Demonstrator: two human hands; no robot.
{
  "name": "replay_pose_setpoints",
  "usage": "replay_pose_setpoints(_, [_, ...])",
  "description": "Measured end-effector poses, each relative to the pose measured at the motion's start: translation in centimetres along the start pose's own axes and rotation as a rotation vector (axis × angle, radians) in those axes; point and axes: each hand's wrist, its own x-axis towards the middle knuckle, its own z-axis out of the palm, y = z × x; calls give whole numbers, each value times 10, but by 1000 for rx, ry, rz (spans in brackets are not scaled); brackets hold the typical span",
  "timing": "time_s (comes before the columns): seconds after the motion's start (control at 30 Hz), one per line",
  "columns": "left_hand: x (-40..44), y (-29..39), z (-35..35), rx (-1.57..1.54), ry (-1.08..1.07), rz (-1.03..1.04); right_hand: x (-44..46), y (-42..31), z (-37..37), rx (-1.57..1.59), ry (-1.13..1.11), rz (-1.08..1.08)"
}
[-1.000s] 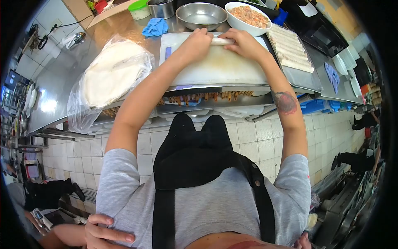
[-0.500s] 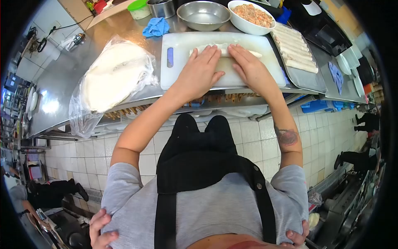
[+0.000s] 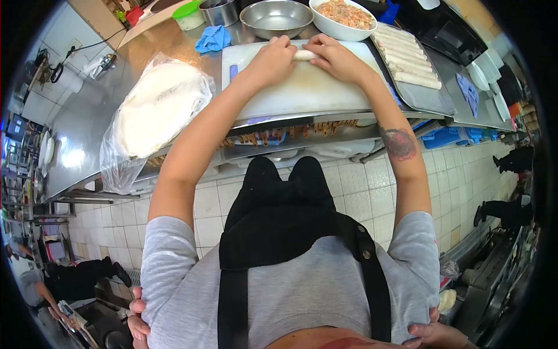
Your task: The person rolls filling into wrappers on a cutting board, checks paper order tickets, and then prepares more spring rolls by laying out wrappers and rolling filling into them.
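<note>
A white dough roll lies across the far part of the white cutting board. My left hand has its fingers curled over the roll's left end, and my right hand is curled over its right end; between them only the roll's middle shows. Left of the board, a stack of round white wrappers rests in clear plastic. Several finished rolls lie side by side on a metal tray to the right. Behind the board stands a white bowl of orange and pale filling.
An empty metal bowl, a green-rimmed tub, a metal pot and a blue cloth stand along the back. Another blue cloth lies at the right. Other people are at the lower left and far right.
Half a second ago both hands lay flat, closer to me, on the roll; now they are farther forward with fingers curled over it. The view has shifted slightly.
</note>
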Motion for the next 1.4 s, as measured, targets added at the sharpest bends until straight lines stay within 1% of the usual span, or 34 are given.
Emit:
replay_pose_setpoints(0.03, [0,-1,2,9,35,14,2,1,0,-44,10,-25])
replay_pose_setpoints(0.1, [0,0,7,21,101,38,1,1,-1,12,-7,-22])
replay_pose_setpoints(0.23, [-6,4,5,-3,69,35,-2,-7,-7,63,-78,-5])
replay_pose_setpoints(0.33, [-22,20,0,-24,36,13,-16,-24,-13,110,-108,7])
replay_pose_setpoints(0.43, [-43,45,-6,-77,47,1,-36,-53,-22,101,-68,17])
replay_pose_setpoints(0.57, [-56,71,-19,-108,57,-9,-53,-65,-25,64,-54,20])
replay_pose_setpoints(0.73, [-53,68,-25,-140,-11,-29,-62,-73,-40,2,78,56])
replay_pose_setpoints(0.8, [-60,71,-31,-172,77,-19,-69,-70,-52,-43,134,87])
replay_pose_setpoints(0.87, [-67,72,-40,-170,129,-44,-81,-61,-50,-45,96,141])
replay_pose_setpoints(0.97, [-68,63,-40,-191,64,-55,-91,-49,-47,-31,71,151])
replay_pose_setpoints(1.03, [-58,63,-38,-192,42,3,-91,-43,-52,-76,38,111])
replay_pose_setpoints(1.13, [-29,73,-35,-211,20,94,-102,-33,-82,-109,-37,128])
replay_pose_setpoints(1.2, [0,88,-26,-227,25,152,-121,-11,-106,-151,-5,148])
replay_pose_setpoints(1.27, [40,111,-11,-237,47,206,-145,7,-133,-185,0,241])
replay_pose_setpoints(1.4, [125,168,40,-169,76,252,-190,69,-174,-312,7,437])
